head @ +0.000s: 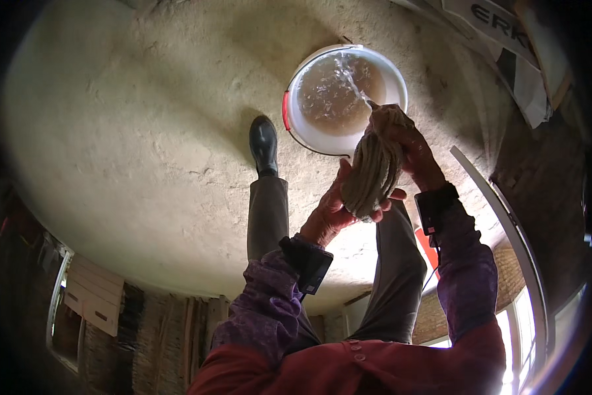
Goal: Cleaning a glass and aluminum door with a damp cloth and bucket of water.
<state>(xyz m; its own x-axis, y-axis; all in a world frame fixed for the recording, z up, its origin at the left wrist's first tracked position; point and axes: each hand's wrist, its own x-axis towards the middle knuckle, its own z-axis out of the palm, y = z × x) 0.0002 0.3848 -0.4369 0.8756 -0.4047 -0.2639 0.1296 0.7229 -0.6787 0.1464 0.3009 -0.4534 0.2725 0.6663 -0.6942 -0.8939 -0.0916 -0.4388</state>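
A bundled wet cloth or mop head (372, 173) of grey-beige strands is held between my two hands, just beside a white bucket (320, 140). My right hand (414, 143) grips its upper, twisted end near the bucket's rim. Beneath the hanging strands, my left hand (335, 202) cups the lower part with its fingers curled round it. Water (347, 74) streams from the twisted end into the bucket, where murky brown water (320, 98) splashes. The bucket's wire handle with its red grip (286, 110) lies down along the left side.
The bucket stands on a rough, pale floor (177, 148). My dark boot (263, 143) is left of it. A long pale curved edge (503, 212) runs along the right. White sheeting with printed letters (498, 24) is at the upper right. A pale slatted panel (94, 296) is at the lower left.
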